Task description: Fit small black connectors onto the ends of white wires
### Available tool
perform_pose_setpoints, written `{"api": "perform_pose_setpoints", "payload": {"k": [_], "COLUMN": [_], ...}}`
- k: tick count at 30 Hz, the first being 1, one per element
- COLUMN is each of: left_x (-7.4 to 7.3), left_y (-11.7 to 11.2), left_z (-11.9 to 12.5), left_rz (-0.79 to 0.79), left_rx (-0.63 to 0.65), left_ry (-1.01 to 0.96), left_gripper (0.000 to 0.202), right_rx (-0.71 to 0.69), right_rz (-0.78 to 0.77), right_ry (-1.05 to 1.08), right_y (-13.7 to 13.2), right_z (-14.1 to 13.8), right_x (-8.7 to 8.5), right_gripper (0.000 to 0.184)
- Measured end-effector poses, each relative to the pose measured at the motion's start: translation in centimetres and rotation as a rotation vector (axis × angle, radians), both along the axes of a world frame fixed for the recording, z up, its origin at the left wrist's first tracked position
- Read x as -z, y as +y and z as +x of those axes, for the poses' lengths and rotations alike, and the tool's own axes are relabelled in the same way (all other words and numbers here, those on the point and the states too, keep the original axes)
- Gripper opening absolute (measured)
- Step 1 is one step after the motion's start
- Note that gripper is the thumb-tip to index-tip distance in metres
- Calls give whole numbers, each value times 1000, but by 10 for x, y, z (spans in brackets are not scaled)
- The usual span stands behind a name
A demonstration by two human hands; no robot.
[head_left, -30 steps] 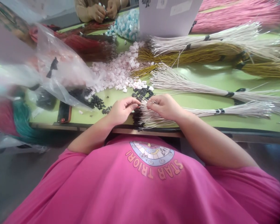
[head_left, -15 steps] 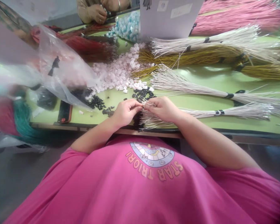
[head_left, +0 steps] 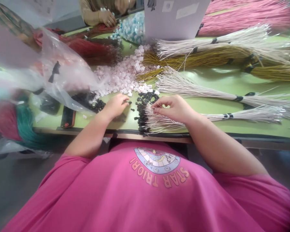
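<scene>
My left hand (head_left: 116, 105) is over the green tabletop, thumb and forefinger a little apart. At its fingertips lies a small black connector housing (head_left: 129, 102); whether they touch it I cannot tell. My right hand (head_left: 172, 109) pinches the end region of a white wire above a tied bundle of white wires (head_left: 214, 117). Black housings (head_left: 142, 117) cluster at the left ends of that bundle. Loose black housings (head_left: 148, 96) lie just behind, and another black heap (head_left: 98, 104) is beside my left wrist.
White housings (head_left: 125, 74) are heaped behind my hands, next to a clear plastic bag (head_left: 67, 69). More white wire bundles (head_left: 203, 88) and yellow ones (head_left: 203, 58) lie back right. A phone (head_left: 68, 116) rests left. Across the table, a co-worker's hand (head_left: 107, 17) is among small parts.
My left hand has parted from my right and moved left toward the loose black housing. The right hand stays over the white wires. The co-worker's hands have shifted.
</scene>
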State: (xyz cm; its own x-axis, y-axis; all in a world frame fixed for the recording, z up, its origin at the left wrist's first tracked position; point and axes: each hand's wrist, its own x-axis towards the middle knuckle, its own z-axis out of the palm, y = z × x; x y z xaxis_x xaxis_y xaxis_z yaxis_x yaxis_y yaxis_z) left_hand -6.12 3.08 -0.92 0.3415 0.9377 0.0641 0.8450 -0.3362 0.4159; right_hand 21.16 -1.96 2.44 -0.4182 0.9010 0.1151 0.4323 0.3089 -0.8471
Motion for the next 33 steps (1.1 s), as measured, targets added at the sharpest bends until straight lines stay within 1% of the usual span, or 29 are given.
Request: {"api": "perform_pose_setpoints", "payload": {"k": [2, 4, 5, 7, 9, 11, 13, 16, 19, 24, 27, 33], "left_x": [8, 9, 6, -4, -18, -29, -34, -31, -24, -21, -21, -21], "left_y": [5, 5, 2, -8, -24, -42, -55, -63, -61, -59, -59, -59], "left_z": [5, 10, 12, 14, 18, 24, 34, 49, 57, 57, 57, 58], "left_rz": [-1, -2, -4, -23, -66, -126, -173, -191, -163, -122, -98, -11], "left_rx": [26, 18, 3, -31, -50, -19, 18, 34, 34, 32, 45, 124], "left_ry": [30, 54, 53, -10, -161, -353, -491, -563, -566, -577, -571, -557], "left_gripper": [14, 10, 9, 5, 7, 13, 18, 20, 16, 15, 14, 10], "right_rx": [-1, -1, 2, 1, -10, -23, -28, -19, 3, 20, -7, 4], "right_rz": [-5, 1, 6, 8, 5, 0, -5, -21, -41, -44, -54, -44], "right_ry": [-11, -18, -19, -21, -24, -21, -13, -13, -39, -79, -89, -116], "right_y": [0, 0, 0, -1, -1, -2, -2, -4, -5, -4, -3, -3], "right_z": [-2, -4, -4, -5, -5, -5, -6, -7, -9, -10, -10, -11], "right_x": [1, 3, 4, 5, 5, 5, 4, 3, 4, 5, 5, 6], "right_gripper": [17, 18, 18, 21, 22, 21, 20, 19, 22, 27, 28, 25]}}
